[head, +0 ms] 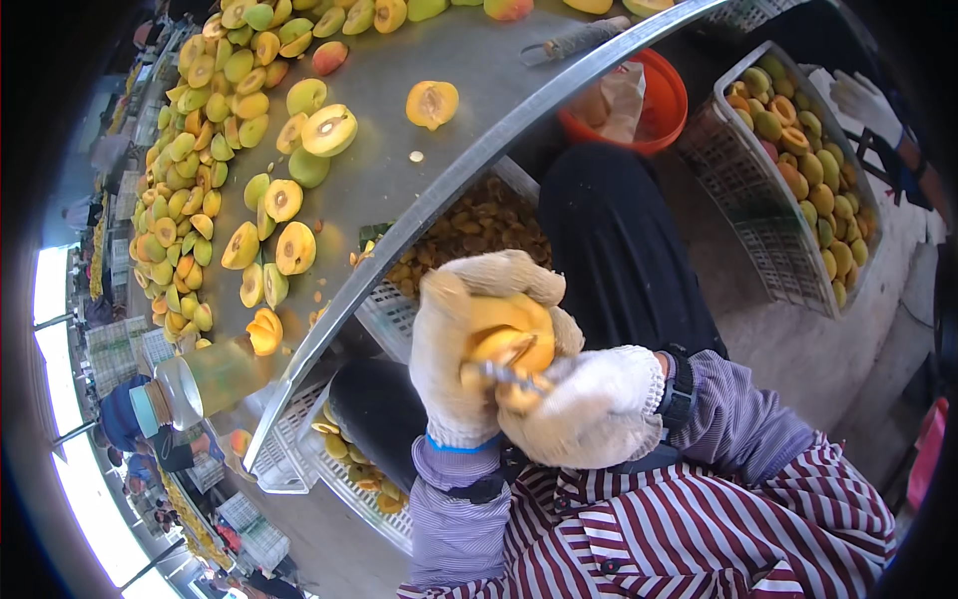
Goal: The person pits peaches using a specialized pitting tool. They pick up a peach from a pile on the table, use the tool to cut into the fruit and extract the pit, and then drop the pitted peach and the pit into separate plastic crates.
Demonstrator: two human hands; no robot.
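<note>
My left hand (449,359), in a thick off-white knit glove, cups a yellow-orange stone fruit (528,318) in front of my chest. The fruit is cut open, and its flesh is partly loosened. In my right hand (591,415), also gloved, is a small metal tool (513,376) whose tip meets the cut flesh. Motion blurs the tool, so its exact kind is unclear. Directly below my hands stands a white plastic crate (385,311) containing brownish fruit scraps (479,232), partly hidden by the left glove.
Halved fruit (191,202) is heaped along a metal table (374,150) with a raised edge. A wrapped-handle tool (580,39) and a jar (213,385) lie on it. An orange bucket (666,105) and a crate of fruit (771,247) stand right, near another person's gloved hand (864,105).
</note>
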